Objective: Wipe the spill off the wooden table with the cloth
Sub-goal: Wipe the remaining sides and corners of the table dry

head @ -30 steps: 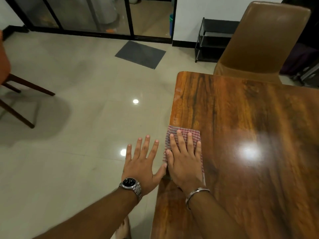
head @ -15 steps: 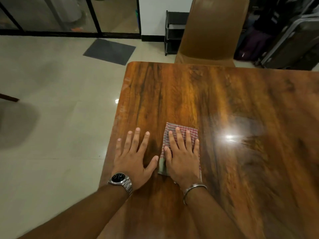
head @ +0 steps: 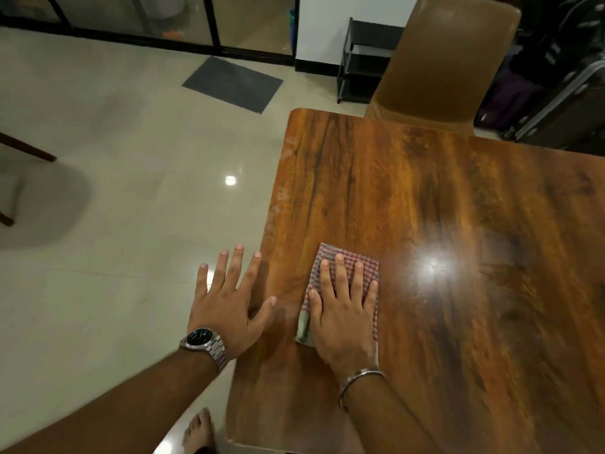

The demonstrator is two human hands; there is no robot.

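A folded red-and-white checked cloth [head: 366,267] lies flat on the glossy wooden table [head: 425,198], near its left edge. My right hand [head: 343,309] presses down flat on the cloth with its fingers spread, covering most of it. My left hand [head: 229,299], with a steel watch on the wrist, is open with fingers apart; it hangs mostly beyond the table's left edge, and only the thumb reaches over the wood. I cannot make out a spill on the shiny surface.
A brown chair [head: 448,63] stands at the table's far side. A black shelf rack [head: 363,57] and dark luggage [head: 550,93] are behind it. A grey mat [head: 232,83] lies on the tiled floor. My bare foot [head: 198,430] shows below the table's near-left corner.
My right hand stays flat on the cloth on the table's left part. My left hand has moved from lying on the wood to hanging over the left edge. The camera view shifted.
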